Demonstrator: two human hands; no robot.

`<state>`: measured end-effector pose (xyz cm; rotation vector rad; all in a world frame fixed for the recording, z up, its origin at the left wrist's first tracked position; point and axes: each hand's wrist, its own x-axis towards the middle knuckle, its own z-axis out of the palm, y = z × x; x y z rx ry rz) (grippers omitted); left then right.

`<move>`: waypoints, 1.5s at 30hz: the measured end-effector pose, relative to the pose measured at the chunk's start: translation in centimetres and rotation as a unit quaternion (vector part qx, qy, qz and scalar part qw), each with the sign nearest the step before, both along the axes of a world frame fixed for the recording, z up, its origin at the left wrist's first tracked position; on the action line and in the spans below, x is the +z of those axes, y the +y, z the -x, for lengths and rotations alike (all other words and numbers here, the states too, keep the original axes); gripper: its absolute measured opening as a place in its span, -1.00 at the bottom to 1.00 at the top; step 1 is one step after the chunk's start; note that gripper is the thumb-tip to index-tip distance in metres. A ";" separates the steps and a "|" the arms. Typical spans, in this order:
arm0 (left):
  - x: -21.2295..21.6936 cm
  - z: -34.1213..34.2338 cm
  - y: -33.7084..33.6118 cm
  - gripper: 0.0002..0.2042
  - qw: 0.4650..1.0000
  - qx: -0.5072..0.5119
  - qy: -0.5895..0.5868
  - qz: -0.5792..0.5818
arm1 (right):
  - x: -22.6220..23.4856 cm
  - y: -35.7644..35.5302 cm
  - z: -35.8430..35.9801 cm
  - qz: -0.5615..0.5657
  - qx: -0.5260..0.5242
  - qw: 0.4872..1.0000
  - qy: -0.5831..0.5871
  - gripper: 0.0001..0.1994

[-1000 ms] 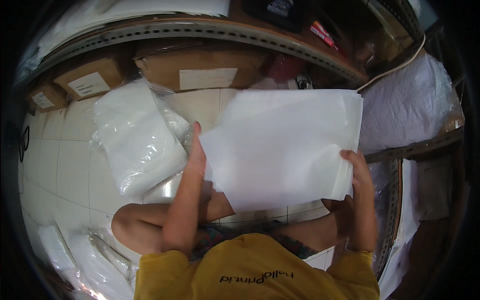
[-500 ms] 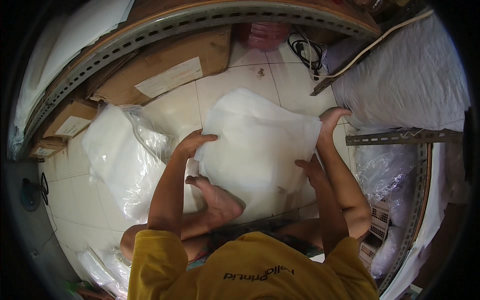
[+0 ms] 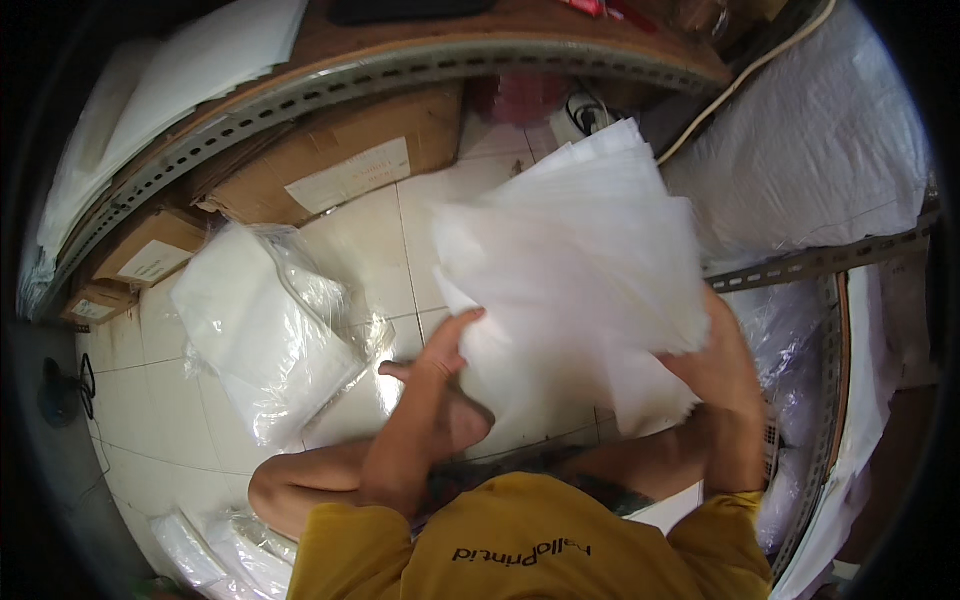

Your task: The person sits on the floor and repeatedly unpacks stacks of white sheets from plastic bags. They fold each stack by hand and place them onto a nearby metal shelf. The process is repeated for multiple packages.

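Observation:
A loose stack of thin white sheets (image 3: 580, 260) is lifted off the floor above my crossed legs, its layers fanned out at the far edge and blurred along the near edge. My left hand (image 3: 447, 345) pinches the stack's left edge, thumb on top. On the opposite side, my right hand (image 3: 695, 368) grips the near right edge, with most of its fingers hidden by the sheets. To the left on the floor lies a transparent plastic bag (image 3: 265, 330) with more white sheets inside.
Cardboard boxes (image 3: 335, 160) stand under a metal-edged shelf (image 3: 450, 62) at the far side. A big grey plastic-wrapped bundle (image 3: 800, 170) is at the far right. Plastic-wrapped packs (image 3: 215, 550) lie at the lower left. Pale floor tiles (image 3: 365, 250) show between these things.
Both hands have raised the sheets from the floor and shifted them to the right. The far edge has spread into a fan. My left hand has come nearer my body.

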<state>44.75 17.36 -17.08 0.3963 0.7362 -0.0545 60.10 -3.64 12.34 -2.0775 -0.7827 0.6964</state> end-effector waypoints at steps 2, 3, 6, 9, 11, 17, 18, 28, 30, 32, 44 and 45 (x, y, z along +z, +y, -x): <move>-2.2 -1.1 -3.4 -0.50 0.994 -0.004 -0.096 0.058 | 5.2 -0.8 0.5 0.002 0.038 0.999 0.008 -0.38; -4.8 -1.8 -5.2 -0.49 0.984 0.009 -0.144 0.104 | 7.4 -0.7 1.1 -0.006 0.039 0.999 0.013 -0.37; -4.5 -4.6 -9.6 -0.49 0.965 0.010 -0.192 0.179 | 11.9 -1.3 2.7 0.012 0.053 0.997 -0.058 -0.36; -1.7 -5.4 -10.7 -0.49 0.963 0.020 -0.193 0.186 | 14.0 -2.3 3.4 0.020 0.058 0.988 -0.139 -0.36; -0.2 -5.4 -11.2 -0.49 0.965 0.015 -0.188 0.183 | 14.4 -3.1 3.8 0.024 0.048 0.981 -0.187 -0.35; 0.6 -0.9 -8.1 -0.53 0.984 -0.016 -0.179 0.020 | 12.5 -2.1 1.3 -0.015 -0.059 0.998 0.004 -0.36; 1.0 0.4 -6.7 -0.48 0.988 0.003 -0.157 -0.010 | 11.4 -1.6 0.7 -0.027 -0.063 0.997 0.034 -0.39; 8.4 4.7 5.2 -0.67 0.877 -0.020 0.084 -0.472 | -12.6 -1.2 -3.8 -0.178 -0.092 0.979 0.018 -0.40; 9.3 5.6 4.6 -0.70 0.845 0.093 0.013 -0.526 | -17.4 -1.6 -2.0 -0.221 -0.201 0.954 0.036 -0.37; 7.5 6.1 4.9 -0.63 0.802 0.155 -0.038 -0.575 | -20.4 -2.1 -1.1 -0.216 -0.160 0.958 -0.097 -0.30; 4.9 0.4 5.4 -0.75 0.721 0.054 -0.062 -0.688 | -31.5 1.9 1.0 -0.170 -0.278 0.944 -0.053 -0.28; 4.7 1.1 6.1 -0.77 0.733 0.077 0.004 -0.676 | -30.4 3.0 0.9 -0.194 -0.282 0.937 -0.064 -0.30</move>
